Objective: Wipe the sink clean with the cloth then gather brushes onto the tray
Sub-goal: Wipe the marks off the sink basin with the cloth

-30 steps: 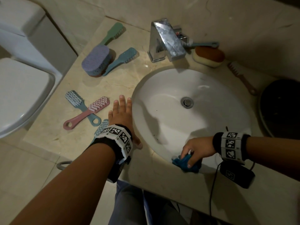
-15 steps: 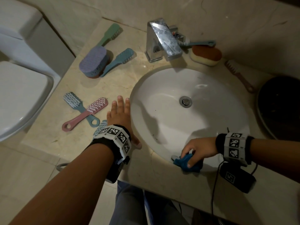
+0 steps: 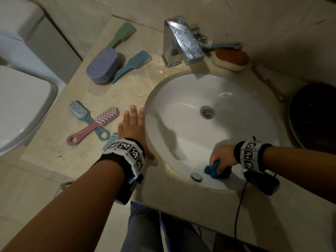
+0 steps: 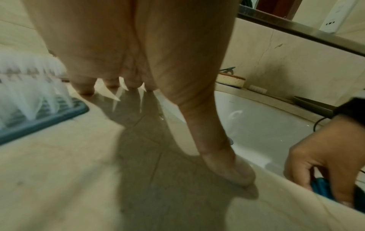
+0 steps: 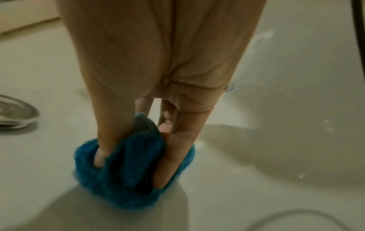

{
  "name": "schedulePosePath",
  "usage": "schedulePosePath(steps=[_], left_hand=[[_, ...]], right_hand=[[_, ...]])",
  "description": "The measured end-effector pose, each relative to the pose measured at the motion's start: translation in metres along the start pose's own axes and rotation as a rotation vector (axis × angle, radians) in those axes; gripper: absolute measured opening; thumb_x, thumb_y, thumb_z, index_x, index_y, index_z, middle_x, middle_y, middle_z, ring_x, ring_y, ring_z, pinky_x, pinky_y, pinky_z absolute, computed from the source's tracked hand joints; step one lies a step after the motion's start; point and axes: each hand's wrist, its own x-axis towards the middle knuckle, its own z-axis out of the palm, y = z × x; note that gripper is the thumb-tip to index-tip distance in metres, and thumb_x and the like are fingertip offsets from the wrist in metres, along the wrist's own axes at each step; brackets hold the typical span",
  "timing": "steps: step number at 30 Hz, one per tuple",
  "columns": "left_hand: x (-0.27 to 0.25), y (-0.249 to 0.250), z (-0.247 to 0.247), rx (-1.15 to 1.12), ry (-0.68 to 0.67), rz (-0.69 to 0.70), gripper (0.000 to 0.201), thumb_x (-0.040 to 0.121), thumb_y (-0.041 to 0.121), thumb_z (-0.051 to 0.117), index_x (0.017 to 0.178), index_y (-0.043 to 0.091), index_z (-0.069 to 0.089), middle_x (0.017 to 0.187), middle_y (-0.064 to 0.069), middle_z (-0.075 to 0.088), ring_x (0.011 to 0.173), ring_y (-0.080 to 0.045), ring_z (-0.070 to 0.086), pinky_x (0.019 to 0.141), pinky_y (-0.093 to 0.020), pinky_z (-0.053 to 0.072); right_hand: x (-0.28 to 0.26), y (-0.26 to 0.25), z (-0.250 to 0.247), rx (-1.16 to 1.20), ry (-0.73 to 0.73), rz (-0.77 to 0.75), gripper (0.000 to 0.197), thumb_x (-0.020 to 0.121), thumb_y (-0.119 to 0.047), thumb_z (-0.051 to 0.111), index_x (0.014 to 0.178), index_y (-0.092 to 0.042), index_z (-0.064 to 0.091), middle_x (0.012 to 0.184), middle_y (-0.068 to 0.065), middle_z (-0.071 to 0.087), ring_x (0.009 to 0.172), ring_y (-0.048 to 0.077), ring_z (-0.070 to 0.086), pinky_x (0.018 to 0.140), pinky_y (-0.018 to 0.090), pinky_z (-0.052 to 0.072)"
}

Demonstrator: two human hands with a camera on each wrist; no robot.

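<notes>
The white oval sink (image 3: 181, 95) is set in a beige marble counter. My right hand (image 3: 216, 161) grips a bunched blue cloth (image 3: 211, 170) and presses it on the basin's near wall, just right of a chrome overflow cap (image 3: 196, 176). The right wrist view shows thumb and fingers of my right hand (image 5: 132, 156) dug into the cloth (image 5: 122, 187). My left hand (image 3: 132, 124) lies flat and open on the counter at the sink's left rim. Several brushes lie about: green (image 3: 120, 34), teal (image 3: 132, 65), purple (image 3: 101, 65), light blue (image 3: 80, 110), pink (image 3: 94, 124). A dark round tray (image 3: 312, 113) sits right.
A chrome faucet (image 3: 181, 39) stands behind the basin, with a thin teal brush (image 3: 223, 46), an orange sponge (image 3: 231, 59) and a pink brush (image 3: 267, 84) to its right. Another brush (image 3: 111, 140) lies under my left wrist. A toilet (image 3: 21, 99) is at the left. Dark specks (image 3: 172, 151) dot the basin.
My right hand has slid the cloth a little to the right along the near wall, uncovering the overflow cap. The left hand has stayed put.
</notes>
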Motion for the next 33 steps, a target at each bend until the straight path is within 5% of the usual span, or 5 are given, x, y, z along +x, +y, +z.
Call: schedulePosePath(steps=[4, 16, 26, 31, 33], left_hand=[[-0.001, 0.0, 0.0, -0.011, 0.0, -0.001, 0.164, 0.038, 0.053, 0.09, 0.144, 0.014, -0.029, 0.152, -0.01, -0.033, 0.143, -0.032, -0.022, 0.12, -0.047, 0.005], [-0.002, 0.001, 0.0, -0.048, -0.011, 0.002, 0.161, 0.042, 0.05, 0.09, 0.143, 0.016, -0.031, 0.151, -0.008, -0.036, 0.143, -0.03, -0.025, 0.118, -0.047, 0.001], [-0.002, 0.002, 0.0, -0.04, -0.021, -0.004, 0.161, 0.044, 0.048, 0.09, 0.142, 0.014, -0.033, 0.149, -0.01, -0.038, 0.142, -0.031, -0.026, 0.117, -0.047, -0.001], [-0.002, 0.001, -0.001, -0.038, -0.023, -0.002, 0.16, 0.045, 0.048, 0.09, 0.142, 0.014, -0.032, 0.149, -0.011, -0.038, 0.142, -0.032, -0.026, 0.117, -0.047, -0.002], [-0.002, 0.001, -0.001, -0.034, -0.029, -0.001, 0.16, 0.045, 0.049, 0.09, 0.142, 0.014, -0.032, 0.149, -0.011, -0.038, 0.142, -0.032, -0.026, 0.117, -0.047, -0.002]], right_hand=[[0.021, -0.003, -0.011, -0.035, 0.102, 0.025, 0.039, 0.08, -0.025, 0.072, 0.115, -0.012, 0.064, 0.114, 0.005, 0.065, 0.094, 0.012, 0.052, 0.082, 0.022, 0.04], [0.066, -0.026, -0.064, 0.341, 0.633, -0.06, 0.038, 0.082, -0.013, 0.07, 0.119, -0.009, 0.062, 0.116, 0.01, 0.064, 0.106, 0.022, 0.058, 0.094, 0.023, 0.042], [0.073, -0.005, -0.08, 0.755, 0.675, -0.107, 0.041, 0.09, -0.005, 0.026, 0.065, -0.034, 0.039, 0.068, -0.015, 0.035, 0.049, -0.005, 0.035, 0.036, 0.014, 0.02], [0.093, -0.064, -0.086, 0.928, 0.68, -0.296, 0.036, 0.096, 0.005, 0.031, 0.07, -0.019, 0.023, 0.066, 0.001, 0.037, 0.038, 0.004, 0.035, 0.036, 0.015, 0.03], [0.094, -0.075, -0.088, 0.799, 0.588, -0.211, 0.024, 0.095, 0.004, 0.035, 0.078, -0.007, 0.049, 0.081, 0.012, 0.047, 0.056, 0.012, 0.053, 0.052, 0.02, 0.04]])
